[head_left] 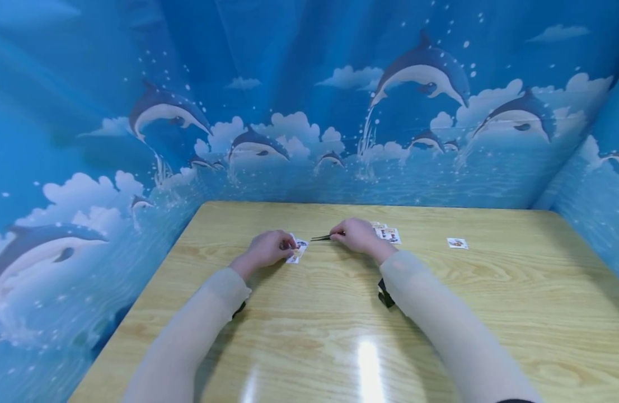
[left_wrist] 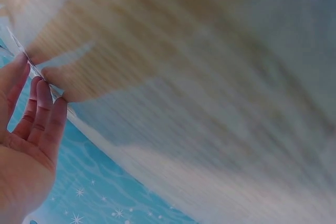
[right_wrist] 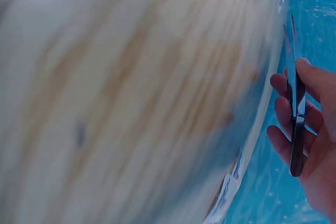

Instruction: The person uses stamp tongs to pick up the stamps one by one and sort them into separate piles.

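My left hand rests its fingertips on a small white card with printed pictures, left of the table's middle. In the left wrist view, the thumb and fingers of that hand meet the card, seen edge-on at the table surface. To the right, my right hand holds dark metal tweezers whose tips point left toward the card. In the right wrist view, the tweezers lie between thumb and fingers, tips slightly apart with nothing between them.
Several printed cards lie just beyond my right hand. Farther right, a single small printed card lies on the wood-grain table. A blue dolphin-print curtain hangs behind the table's far edge and along its sides.
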### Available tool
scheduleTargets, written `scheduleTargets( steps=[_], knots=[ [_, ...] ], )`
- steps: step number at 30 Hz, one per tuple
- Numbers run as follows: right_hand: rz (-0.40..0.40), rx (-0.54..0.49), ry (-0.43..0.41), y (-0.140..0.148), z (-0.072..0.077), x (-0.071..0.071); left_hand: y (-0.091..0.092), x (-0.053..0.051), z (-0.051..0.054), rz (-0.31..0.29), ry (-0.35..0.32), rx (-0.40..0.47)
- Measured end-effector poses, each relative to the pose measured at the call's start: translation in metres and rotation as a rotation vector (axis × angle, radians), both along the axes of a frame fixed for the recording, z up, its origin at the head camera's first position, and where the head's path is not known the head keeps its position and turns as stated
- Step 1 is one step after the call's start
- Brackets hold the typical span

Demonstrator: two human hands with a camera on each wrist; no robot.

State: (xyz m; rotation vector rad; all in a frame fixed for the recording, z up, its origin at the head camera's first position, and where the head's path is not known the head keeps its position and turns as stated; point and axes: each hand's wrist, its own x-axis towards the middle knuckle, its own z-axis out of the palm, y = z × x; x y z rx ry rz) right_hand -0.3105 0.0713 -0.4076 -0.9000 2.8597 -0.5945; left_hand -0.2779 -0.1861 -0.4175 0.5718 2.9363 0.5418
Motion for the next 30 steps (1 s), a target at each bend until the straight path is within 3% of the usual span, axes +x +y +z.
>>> scheduleTargets(
  steps=[13, 30],
  knots=[
    [0.035, 0.046, 0.001, -0.017, 0.0, -0.004, 0.003, -0.002, 0.0, -0.003, -0.008, -0.003],
    [0.019, 0.004, -0.05, -0.02, 0.001, -0.005, 0.002, -0.001, 0.0, 0.009, -0.009, -0.029]
  ],
)
